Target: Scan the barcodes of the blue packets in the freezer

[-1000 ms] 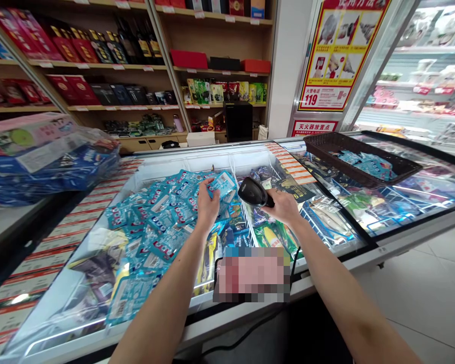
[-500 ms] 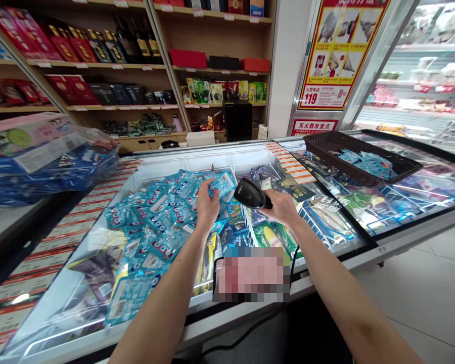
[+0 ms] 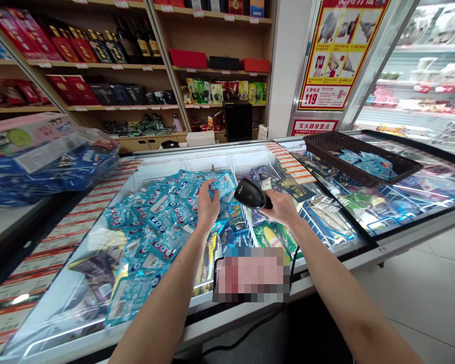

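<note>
In my left hand (image 3: 208,202) is a small blue packet (image 3: 224,186), gripped by its left end above the freezer. My right hand (image 3: 282,206) is wrapped round the handle of a black barcode scanner (image 3: 249,194), whose head points left and sits just beside the packet. A heap of the same blue packets (image 3: 167,212) lies to the left of my left hand, on the glass top or inside the freezer; I cannot tell which. A blurred-out flat device (image 3: 252,275) with a dark edge rests at the freezer's front edge, below my hands.
A brown basket (image 3: 402,174) holding several blue packets stands on the freezer at the right. Plastic-wrapped boxes (image 3: 41,156) are at the left. Wire dividers and other packages (image 3: 273,235) show in the freezer. A dark cable (image 3: 242,338) hangs in front; shelves (image 3: 109,65) stand behind.
</note>
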Demonstrator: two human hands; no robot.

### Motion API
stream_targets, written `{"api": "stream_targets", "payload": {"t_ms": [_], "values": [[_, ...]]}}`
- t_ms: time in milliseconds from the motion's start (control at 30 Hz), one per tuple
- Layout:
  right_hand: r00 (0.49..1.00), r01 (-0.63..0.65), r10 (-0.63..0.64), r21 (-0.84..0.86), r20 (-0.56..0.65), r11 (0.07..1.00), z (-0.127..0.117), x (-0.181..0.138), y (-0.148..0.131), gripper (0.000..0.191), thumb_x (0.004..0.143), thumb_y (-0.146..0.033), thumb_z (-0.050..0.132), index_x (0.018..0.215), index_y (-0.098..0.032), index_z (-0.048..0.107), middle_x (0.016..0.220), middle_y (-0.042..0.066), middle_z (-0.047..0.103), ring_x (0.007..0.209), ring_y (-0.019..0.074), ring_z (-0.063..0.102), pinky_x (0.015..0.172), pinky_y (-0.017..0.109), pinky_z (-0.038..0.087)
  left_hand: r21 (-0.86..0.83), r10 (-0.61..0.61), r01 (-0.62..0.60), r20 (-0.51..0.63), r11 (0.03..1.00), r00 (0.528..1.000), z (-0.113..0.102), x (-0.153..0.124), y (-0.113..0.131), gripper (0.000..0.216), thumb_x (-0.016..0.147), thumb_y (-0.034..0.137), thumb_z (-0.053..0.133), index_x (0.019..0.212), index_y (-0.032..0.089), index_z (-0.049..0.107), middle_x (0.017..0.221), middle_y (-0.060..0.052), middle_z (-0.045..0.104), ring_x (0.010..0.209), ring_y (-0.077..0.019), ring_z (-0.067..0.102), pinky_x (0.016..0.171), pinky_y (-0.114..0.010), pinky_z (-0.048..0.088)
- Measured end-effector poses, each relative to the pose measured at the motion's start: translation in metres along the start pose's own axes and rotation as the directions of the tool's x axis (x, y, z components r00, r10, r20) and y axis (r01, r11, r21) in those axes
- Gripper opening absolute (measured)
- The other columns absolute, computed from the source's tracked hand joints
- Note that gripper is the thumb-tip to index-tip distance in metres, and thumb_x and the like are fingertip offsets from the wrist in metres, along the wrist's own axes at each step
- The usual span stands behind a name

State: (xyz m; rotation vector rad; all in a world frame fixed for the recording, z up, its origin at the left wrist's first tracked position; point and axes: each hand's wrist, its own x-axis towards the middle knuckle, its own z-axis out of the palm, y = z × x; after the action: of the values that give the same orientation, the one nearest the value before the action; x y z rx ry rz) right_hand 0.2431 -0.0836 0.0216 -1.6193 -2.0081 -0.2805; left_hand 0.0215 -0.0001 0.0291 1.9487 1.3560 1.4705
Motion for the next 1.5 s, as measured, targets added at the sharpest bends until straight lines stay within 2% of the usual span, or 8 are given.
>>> {"api": "stream_targets", "payload": {"t_ms": [533,733,867,967,1100,1233,1367,1500], "values": [[0.999,-0.029,0.030,-0.028,0.031,0.999,-0.001,0.000,-0.001,0.037,0.078,-0.042,0.054,0.105,-0.018,0.057,0.092,0.005,0.066,0.083,0.0196,0.061,0.065,0.025,0.039,0.015,0.024,-0.024,0.004,1.000,1.000,0.000,0.000,-0.003,0.030,0.078,0.025,0.049,0.107,0.021,0.052,0.092,-0.006,0.056,0.093,-0.0216,0.052,0.081,-0.034,0.043],[0.986,-0.154,0.161,-0.128,0.046,0.980,-0.005,0.002,-0.003,0.033,0.080,-0.041,0.053,0.107,-0.023,0.057,0.096,0.004,0.066,0.084,0.0200,0.062,0.066,0.026,0.040,0.013,0.036,-0.035,-0.032,0.999,0.999,-0.003,0.000,-0.003,0.034,0.079,0.027,0.051,0.113,0.019,0.050,0.103,-0.009,0.057,0.101,-0.0233,0.052,0.087,-0.037,0.042],[0.947,-0.304,0.318,-0.201,0.041,0.931,-0.011,0.004,0.003,0.035,0.081,-0.048,0.051,0.105,-0.024,0.057,0.092,0.005,0.066,0.082,0.0214,0.062,0.065,0.028,0.041,0.108,0.137,-0.133,-0.028,0.985,0.990,-0.007,0.002,-0.004,0.034,0.082,0.024,0.046,0.116,0.020,0.048,0.116,-0.009,0.054,0.112,-0.0234,0.048,0.098,-0.039,0.036],[0.932,-0.342,0.360,-0.213,0.049,0.915,-0.015,0.003,0.008,0.043,0.079,-0.054,0.051,0.107,-0.023,0.055,0.094,0.006,0.066,0.083,0.0227,0.062,0.066,0.029,0.042,0.203,0.170,-0.162,-0.025,0.966,0.985,-0.011,0.004,-0.008,0.035,0.082,0.022,0.044,0.117,0.019,0.048,0.116,-0.011,0.054,0.114,-0.0244,0.046,0.098,-0.040,0.035],[0.927,-0.336,0.362,-0.213,0.096,0.917,-0.017,0.001,0.011,0.045,0.077,-0.055,0.053,0.109,-0.023,0.054,0.097,0.006,0.064,0.087,0.0228,0.062,0.069,0.031,0.043,0.357,0.114,-0.091,-0.044,0.930,0.993,-0.015,0.004,-0.009,0.040,0.082,0.027,0.044,0.121,0.017,0.047,0.113,-0.014,0.053,0.109,-0.0286,0.048,0.092,-0.045,0.038],[0.924,-0.320,0.356,-0.228,0.139,0.920,-0.017,0.000,0.011,0.043,0.075,-0.051,0.056,0.108,-0.023,0.054,0.102,0.006,0.062,0.087,0.0226,0.061,0.070,0.032,0.044,0.505,0.062,-0.025,-0.056,0.863,0.997,-0.018,-0.001,-0.007,0.041,0.082,0.032,0.046,0.120,0.018,0.050,0.114,-0.017,0.051,0.109,-0.0335,0.045,0.090,-0.051,0.034],[0.921,-0.307,0.348,-0.225,0.175,0.925,-0.015,-0.001,0.011,0.044,0.074,-0.049,0.059,0.109,-0.022,0.053,0.104,0.006,0.060,0.086,0.0227,0.061,0.069,0.032,0.045,0.552,0.079,-0.051,-0.027,0.832,0.996,-0.019,-0.004,-0.007,0.036,0.082,0.033,0.046,0.114,0.019,0.055,0.117,-0.017,0.049,0.111,-0.0347,0.042,0.091,-0.052,0.031],[0.938,-0.250,0.288,-0.199,0.192,0.948,-0.010,-0.001,0.012,0.047,0.073,-0.046,0.061,0.111,-0.018,0.052,0.106,0.009,0.058,0.096,0.0234,0.056,0.078,0.032,0.043,0.553,0.145,-0.127,0.011,0.824,0.989,-0.019,-0.004,-0.005,0.034,0.083,0.032,0.046,0.114,0.020,0.055,0.118,-0.015,0.049,0.111,-0.0321,0.043,0.093,-0.049,0.031]]}}
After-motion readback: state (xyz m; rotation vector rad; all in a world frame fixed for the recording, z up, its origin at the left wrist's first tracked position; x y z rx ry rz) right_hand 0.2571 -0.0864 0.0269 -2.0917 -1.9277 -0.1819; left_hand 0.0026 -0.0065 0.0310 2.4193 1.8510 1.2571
